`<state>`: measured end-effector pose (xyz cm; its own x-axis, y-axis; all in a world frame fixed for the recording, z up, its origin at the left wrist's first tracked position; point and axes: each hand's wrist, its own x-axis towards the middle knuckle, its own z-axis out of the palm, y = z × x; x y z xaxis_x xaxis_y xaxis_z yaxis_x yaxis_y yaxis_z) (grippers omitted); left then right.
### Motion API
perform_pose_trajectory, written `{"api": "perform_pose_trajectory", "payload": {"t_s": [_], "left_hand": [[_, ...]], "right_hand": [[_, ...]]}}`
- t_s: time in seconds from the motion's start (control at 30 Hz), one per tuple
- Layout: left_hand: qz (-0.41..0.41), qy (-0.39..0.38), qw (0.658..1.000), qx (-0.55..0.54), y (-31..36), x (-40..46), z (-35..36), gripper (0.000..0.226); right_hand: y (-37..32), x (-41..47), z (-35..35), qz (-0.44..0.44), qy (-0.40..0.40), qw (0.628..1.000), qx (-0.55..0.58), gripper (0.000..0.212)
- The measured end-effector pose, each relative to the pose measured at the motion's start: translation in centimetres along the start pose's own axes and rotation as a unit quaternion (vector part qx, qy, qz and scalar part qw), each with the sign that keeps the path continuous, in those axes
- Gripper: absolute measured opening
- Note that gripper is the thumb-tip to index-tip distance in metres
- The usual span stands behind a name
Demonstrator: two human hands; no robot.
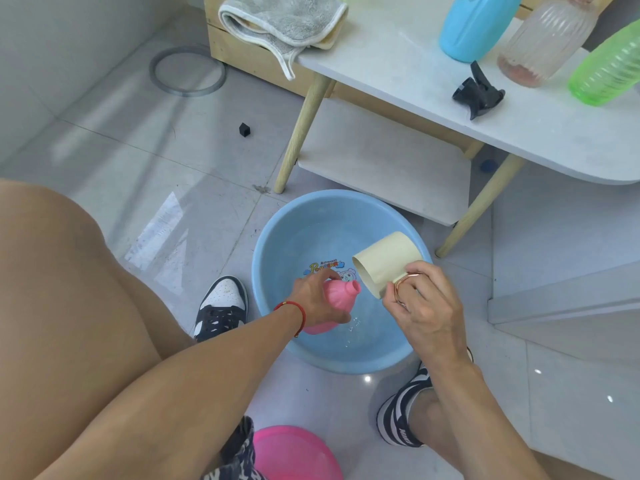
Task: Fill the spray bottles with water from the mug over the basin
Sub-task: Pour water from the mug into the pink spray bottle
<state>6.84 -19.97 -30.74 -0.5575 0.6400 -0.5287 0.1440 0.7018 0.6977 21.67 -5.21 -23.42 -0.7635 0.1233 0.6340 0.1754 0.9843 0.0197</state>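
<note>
Pink bottle (337, 294) (uncapped) tilted; cream mug (384, 263) tipped over basin (277, 237).

The blue basin (277, 237) looks like smooth, glossy plastic; the pink bottle (337, 295) is matt plastic, ribbed at its shoulder. The cream mug (384, 259) appears matt. The floor (138, 161) tiles are polished and reflective, the bench (398, 71) top smooth and white on wooden legs, the towel (284, 20) fluffy cloth.
</note>
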Motion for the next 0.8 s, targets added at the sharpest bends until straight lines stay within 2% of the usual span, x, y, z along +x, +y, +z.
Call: {"api": "perform_pose_trajectory", "payload": {"t_s": [0.07, 0.13, 0.2, 0.27, 0.37, 0.5, 0.6, 0.7, 0.8], "left_hand": [[-0.001, -0.002, 1.000, 0.000, 0.0, 0.0, 0.0, 0.081], [-0.010, 0.002, 1.000, -0.022, -0.2, -0.1, -0.1, 0.083], [-0.017, 0.016, 0.999, -0.044, -0.2, -0.2, -0.2, 0.086], [-0.026, 0.033, 0.997, -0.066, -0.3, -0.2, -0.4, 0.090], [-0.032, 0.054, 0.994, -0.091, -0.4, -0.2, -0.9, 0.089], [-0.035, 0.078, 0.990, -0.113, -1.1, -0.1, -1.3, 0.072], [-0.037, 0.091, 0.989, -0.115, -1.4, -0.2, -1.4, 0.070], [-0.036, 0.099, 0.988, -0.116, -1.6, -0.3, -1.5, 0.067], [-0.030, 0.103, 0.987, -0.118, -1.5, -0.4, -1.6, 0.065]], "right_hand": [[0.0, 0.1, 0.3, 0.043, 0.007, 0.999, 0.017, 0.037], [0.3, -0.3, 1.1, 0.150, -0.023, 0.988, 0.027, 0.040], [1.0, -0.8, 2.4, 0.289, -0.121, 0.949, 0.032, 0.045], [1.6, -1.6, 4.0, 0.377, -0.234, 0.895, 0.052, 0.054], [1.2, -2.6, 6.2, 0.388, -0.319, 0.864, 0.038, 0.049], [-0.7, -3.7, 8.5, 0.311, -0.401, 0.860, -0.053, 0.026], [-1.6, -4.4, 9.6, 0.284, -0.468, 0.836, -0.033, 0.024], [-2.1, -5.0, 10.4, 0.327, -0.439, 0.832, 0.094, 0.021], [-2.6, -5.1, 10.7, 0.398, -0.374, 0.820, 0.172, 0.037]]}}
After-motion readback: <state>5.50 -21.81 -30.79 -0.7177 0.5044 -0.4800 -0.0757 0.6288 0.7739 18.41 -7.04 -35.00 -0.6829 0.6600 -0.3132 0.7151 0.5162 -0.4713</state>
